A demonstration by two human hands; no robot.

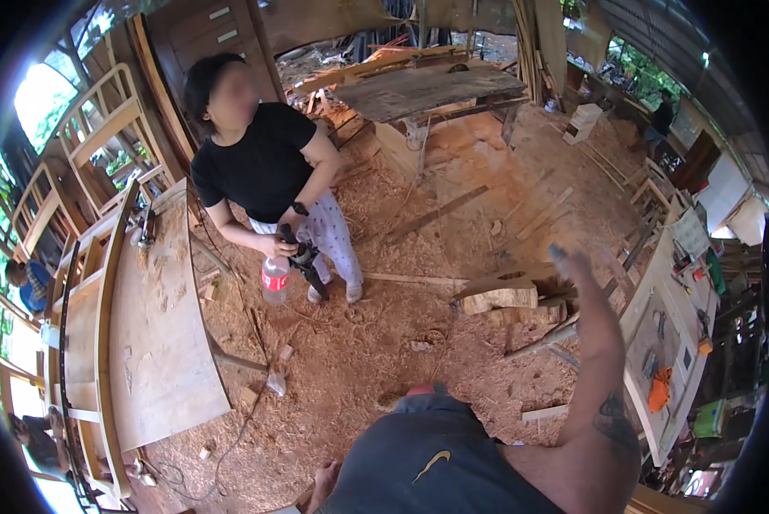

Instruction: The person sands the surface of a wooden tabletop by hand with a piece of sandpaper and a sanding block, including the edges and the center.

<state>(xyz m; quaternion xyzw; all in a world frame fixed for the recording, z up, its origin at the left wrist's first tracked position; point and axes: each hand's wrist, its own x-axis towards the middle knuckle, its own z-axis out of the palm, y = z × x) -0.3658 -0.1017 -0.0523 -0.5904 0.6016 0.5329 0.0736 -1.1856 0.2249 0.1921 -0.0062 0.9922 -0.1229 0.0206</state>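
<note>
My right arm stretches out over the floor on the right. The right hand is raised and looks closed around a small grey-blue thing, too blurred to name. Beyond it lie rough-cut wood blocks, apart from the hand. Low in the picture, beside my dark shirt, my left hand shows only in part. A pale wooden edge is close by it; whether they touch is unclear, and the fingers are mostly hidden.
A person in black stands ahead, holding a bottle and a dark device. A plywood-topped bench runs along the left. A worktable stands at the back; a panel with tools lies right. Shavings and a cord cover the floor.
</note>
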